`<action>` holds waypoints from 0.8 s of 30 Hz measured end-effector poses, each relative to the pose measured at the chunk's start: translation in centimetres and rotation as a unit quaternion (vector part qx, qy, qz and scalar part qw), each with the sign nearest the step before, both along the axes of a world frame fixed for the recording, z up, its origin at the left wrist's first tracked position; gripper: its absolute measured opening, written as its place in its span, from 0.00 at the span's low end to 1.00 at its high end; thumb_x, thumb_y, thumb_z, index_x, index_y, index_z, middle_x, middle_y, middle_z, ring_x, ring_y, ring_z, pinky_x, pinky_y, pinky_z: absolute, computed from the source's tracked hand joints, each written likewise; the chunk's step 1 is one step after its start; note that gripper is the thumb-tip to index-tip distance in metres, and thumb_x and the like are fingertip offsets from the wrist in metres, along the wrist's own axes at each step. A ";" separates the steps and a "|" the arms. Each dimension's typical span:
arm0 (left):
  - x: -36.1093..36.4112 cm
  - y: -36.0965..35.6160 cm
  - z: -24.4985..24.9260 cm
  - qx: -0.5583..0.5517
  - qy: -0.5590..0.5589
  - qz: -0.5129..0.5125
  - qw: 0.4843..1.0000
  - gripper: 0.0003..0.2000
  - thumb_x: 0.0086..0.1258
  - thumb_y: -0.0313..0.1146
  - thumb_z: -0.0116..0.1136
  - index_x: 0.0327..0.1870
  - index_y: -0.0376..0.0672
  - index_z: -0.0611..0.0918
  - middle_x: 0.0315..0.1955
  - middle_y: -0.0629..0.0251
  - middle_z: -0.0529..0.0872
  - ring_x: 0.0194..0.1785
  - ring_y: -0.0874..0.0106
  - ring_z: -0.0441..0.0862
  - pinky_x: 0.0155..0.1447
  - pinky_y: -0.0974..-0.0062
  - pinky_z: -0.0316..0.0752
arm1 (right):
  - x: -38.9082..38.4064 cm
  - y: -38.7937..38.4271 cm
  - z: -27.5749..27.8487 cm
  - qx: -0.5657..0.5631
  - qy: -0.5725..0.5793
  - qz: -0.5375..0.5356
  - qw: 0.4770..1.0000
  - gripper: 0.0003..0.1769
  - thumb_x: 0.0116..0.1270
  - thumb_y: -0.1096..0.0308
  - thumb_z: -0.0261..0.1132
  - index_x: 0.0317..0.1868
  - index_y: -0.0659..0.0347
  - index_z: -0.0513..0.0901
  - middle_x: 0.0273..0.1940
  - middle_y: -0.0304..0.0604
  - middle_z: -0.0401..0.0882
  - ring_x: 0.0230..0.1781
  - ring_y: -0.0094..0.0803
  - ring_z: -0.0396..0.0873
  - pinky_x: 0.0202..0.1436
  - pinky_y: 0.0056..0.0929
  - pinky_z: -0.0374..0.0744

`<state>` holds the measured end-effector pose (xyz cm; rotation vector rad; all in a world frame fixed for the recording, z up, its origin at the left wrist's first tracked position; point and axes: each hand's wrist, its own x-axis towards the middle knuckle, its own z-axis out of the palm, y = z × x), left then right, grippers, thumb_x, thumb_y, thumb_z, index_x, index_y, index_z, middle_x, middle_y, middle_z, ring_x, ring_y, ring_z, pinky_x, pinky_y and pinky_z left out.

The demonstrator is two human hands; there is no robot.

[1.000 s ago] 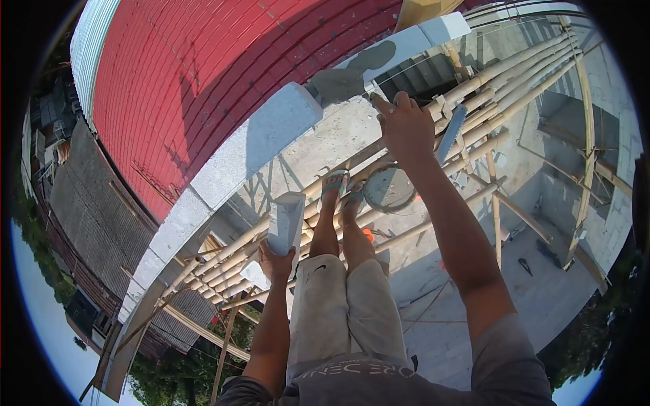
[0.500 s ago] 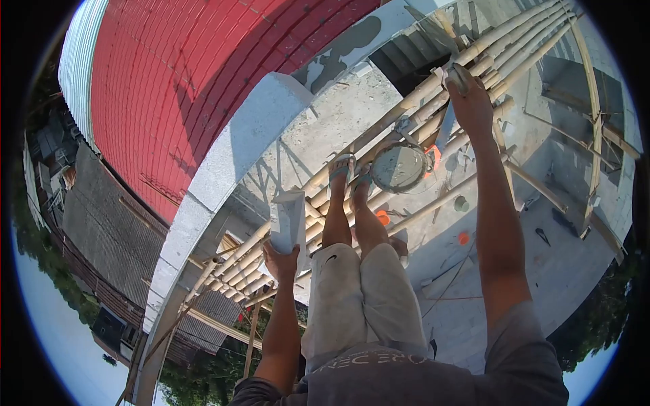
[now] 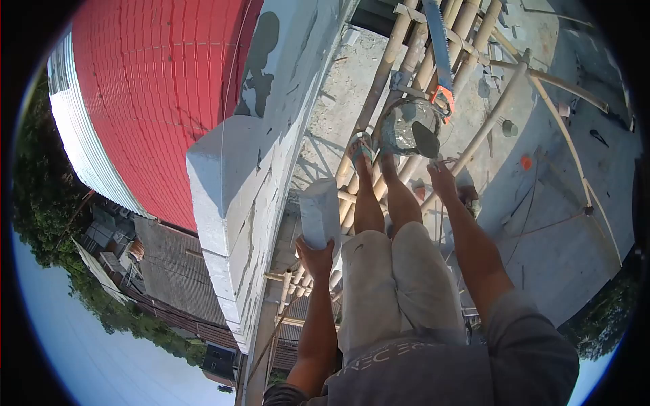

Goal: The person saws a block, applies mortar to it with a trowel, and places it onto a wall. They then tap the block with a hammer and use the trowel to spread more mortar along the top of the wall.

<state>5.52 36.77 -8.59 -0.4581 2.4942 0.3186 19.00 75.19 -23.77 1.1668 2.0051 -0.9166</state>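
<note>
My left hand is wrapped round the lower end of a pale grey lightweight concrete block, held upright beside my left leg. In my right hand is the handle of a trowel. Its grey, mortar-coated blade overlaps the rim of a round bucket of wet mortar. The bucket stands by my feet on the bamboo poles. A handsaw with an orange handle lies just beyond it.
Bamboo poles form the platform under my feet. To the left runs a white block wall with mortar smears, and past it a red roof. A slanting bamboo pole crosses at right, above a grey floor lower down.
My right hand has come down from the far poles toward the bucket, bringing the trowel blade over the mortar. My left hand still holds the block. The view has turned.
</note>
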 end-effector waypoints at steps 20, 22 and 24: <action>-2.5 4.1 -0.1 0.035 -0.014 -0.084 0.996 0.41 0.45 0.41 0.82 0.60 0.34 0.71 0.52 0.46 0.79 0.59 0.44 0.77 0.64 0.49 0.72 | -0.7 1.9 0.6 -0.075 0.025 -0.198 0.977 0.25 0.67 0.46 0.73 0.41 0.63 0.87 0.27 0.43 0.83 0.29 0.31 0.81 0.38 0.37 0.79; -2.2 4.0 0.5 0.014 -0.005 -0.080 0.997 0.41 0.45 0.41 0.82 0.59 0.34 0.71 0.52 0.46 0.78 0.60 0.44 0.76 0.63 0.48 0.72 | -2.6 1.7 2.1 -0.084 0.118 -0.186 0.972 0.23 0.66 0.49 0.74 0.45 0.63 0.88 0.30 0.44 0.85 0.33 0.30 0.83 0.42 0.35 0.80; -2.9 4.6 -0.4 0.003 0.008 -0.078 0.997 0.40 0.45 0.41 0.81 0.58 0.34 0.71 0.53 0.46 0.78 0.61 0.44 0.76 0.63 0.47 0.72 | -7.8 2.0 2.9 -0.094 0.233 -0.186 0.950 0.22 0.66 0.51 0.75 0.46 0.63 0.88 0.31 0.44 0.86 0.33 0.29 0.83 0.42 0.34 0.80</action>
